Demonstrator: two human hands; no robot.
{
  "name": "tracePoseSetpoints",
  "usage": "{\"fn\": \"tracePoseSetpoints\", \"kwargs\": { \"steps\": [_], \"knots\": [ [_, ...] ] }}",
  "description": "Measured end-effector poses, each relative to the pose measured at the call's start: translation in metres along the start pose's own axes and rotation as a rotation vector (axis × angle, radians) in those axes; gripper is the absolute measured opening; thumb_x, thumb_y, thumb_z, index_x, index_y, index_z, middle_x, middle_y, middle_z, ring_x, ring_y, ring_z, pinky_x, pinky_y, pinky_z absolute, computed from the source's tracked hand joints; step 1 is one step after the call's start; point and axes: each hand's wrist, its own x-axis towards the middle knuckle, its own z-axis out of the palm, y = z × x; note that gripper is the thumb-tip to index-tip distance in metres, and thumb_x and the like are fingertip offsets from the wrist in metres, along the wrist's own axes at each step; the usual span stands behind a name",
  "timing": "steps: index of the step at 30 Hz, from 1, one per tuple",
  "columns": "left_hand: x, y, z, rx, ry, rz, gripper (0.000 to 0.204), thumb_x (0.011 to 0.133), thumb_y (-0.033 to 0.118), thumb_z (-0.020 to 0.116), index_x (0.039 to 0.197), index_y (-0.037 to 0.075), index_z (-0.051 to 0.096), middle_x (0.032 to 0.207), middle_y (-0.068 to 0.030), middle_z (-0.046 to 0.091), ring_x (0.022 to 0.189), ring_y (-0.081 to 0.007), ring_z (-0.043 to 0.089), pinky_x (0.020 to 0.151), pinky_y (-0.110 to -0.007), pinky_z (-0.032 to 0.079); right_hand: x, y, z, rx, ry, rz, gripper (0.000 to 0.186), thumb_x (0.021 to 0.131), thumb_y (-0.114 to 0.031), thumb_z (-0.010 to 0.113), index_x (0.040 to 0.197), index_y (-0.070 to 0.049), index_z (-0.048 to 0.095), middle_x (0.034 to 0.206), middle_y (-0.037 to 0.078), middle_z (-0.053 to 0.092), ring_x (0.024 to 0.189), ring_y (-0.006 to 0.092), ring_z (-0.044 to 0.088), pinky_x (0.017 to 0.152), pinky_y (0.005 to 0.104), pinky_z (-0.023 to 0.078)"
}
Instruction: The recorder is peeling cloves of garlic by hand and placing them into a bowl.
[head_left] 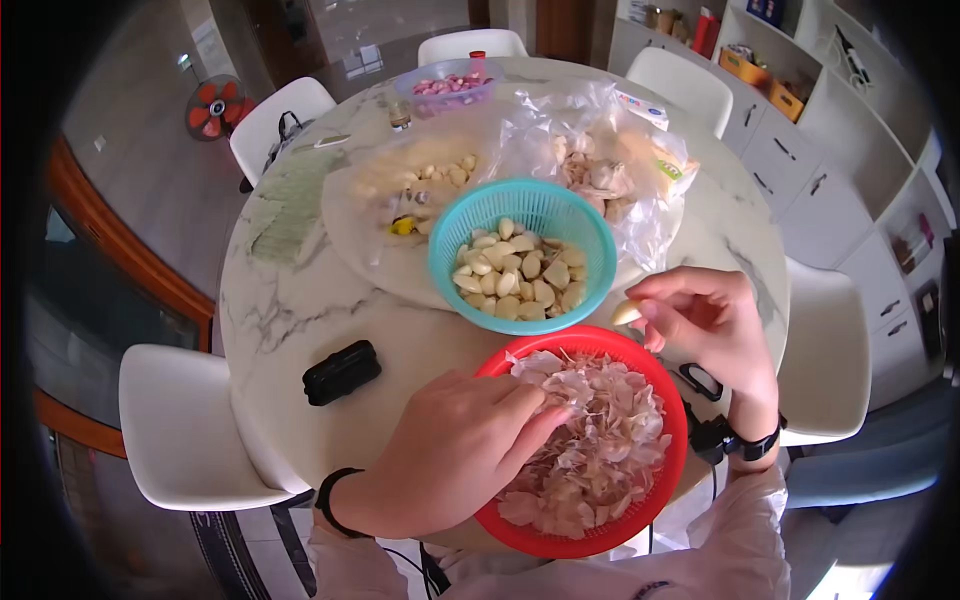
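A peeled garlic clove (pixel 626 313) is pinched between the thumb and fingers of my right hand (pixel 705 325), above the right rim of a red basket (pixel 676 440). Loose papery garlic skins (pixel 600 440) are heaped in that basket. My left hand (pixel 465 440) reaches over its left side with fingers closed, fingertips against the skins; what they pinch, if anything, is hidden. Just beyond stands a turquoise basket (pixel 440 255) holding many peeled garlic cloves (pixel 515 275).
Behind the baskets lie a clear plastic bag (pixel 640 225) with garlic bulbs (pixel 598 175) and another with cloves. A black case (pixel 342 372) lies left on the round marble table (pixel 275 300). At the far edge sits a bowl (pixel 450 103) of purplish pieces. White chairs (pixel 190 420) surround the table.
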Motion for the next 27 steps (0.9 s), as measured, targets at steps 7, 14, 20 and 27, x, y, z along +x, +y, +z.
{"fn": "tracePoseSetpoints", "kwargs": {
  "steps": [7,14,20,27],
  "knots": [
    [-0.006,-0.015,-0.003,0.066,-0.160,0.096,0.014,0.075,0.017,0.061,0.077,0.005,0.054,0.063,-0.0075,0.053,0.058,-0.0255,0.053,0.055,-0.034,0.041,0.084,0.029,-0.002,-0.742,-0.243,-0.066,0.020,0.078,-0.008,0.056,0.095,0.001,0.060,0.075,0.013,0.060,0.069,0.0185,0.058,0.063,0.0293,0.046],
    [-0.016,-0.007,-0.020,0.052,-0.141,0.181,0.022,0.075,0.023,0.062,0.084,0.006,0.052,0.066,-0.0069,0.053,0.060,-0.0261,0.054,0.058,-0.036,0.042,0.155,0.089,0.036,-0.890,-0.291,-0.296,0.015,0.077,-0.012,0.056,0.086,-0.001,0.063,0.085,0.017,0.061,0.086,0.0298,0.058,0.072,0.0370,0.046],
    [-0.025,-0.008,-0.039,0.094,-0.249,0.139,0.031,0.075,0.029,0.062,0.091,0.005,0.051,0.066,-0.0081,0.054,0.060,-0.0254,0.055,0.059,-0.035,0.043,0.173,0.082,0.072,-0.978,-0.379,-0.011,0.025,0.073,-0.019,0.063,0.088,0.001,0.062,0.084,0.018,0.061,0.082,0.0295,0.059,0.072,0.0371,0.047],
    [-0.032,-0.015,-0.052,0.061,-0.079,0.163,0.035,0.075,0.031,0.062,0.094,0.003,0.052,0.065,-0.0075,0.053,0.057,-0.0243,0.054,0.058,-0.033,0.043,0.172,0.087,0.107,-1.122,-0.073,0.018,0.026,0.064,-0.023,0.067,0.070,0.002,0.059,0.076,0.020,0.060,0.076,0.0326,0.059,0.069,0.0386,0.047]
  ]
}}
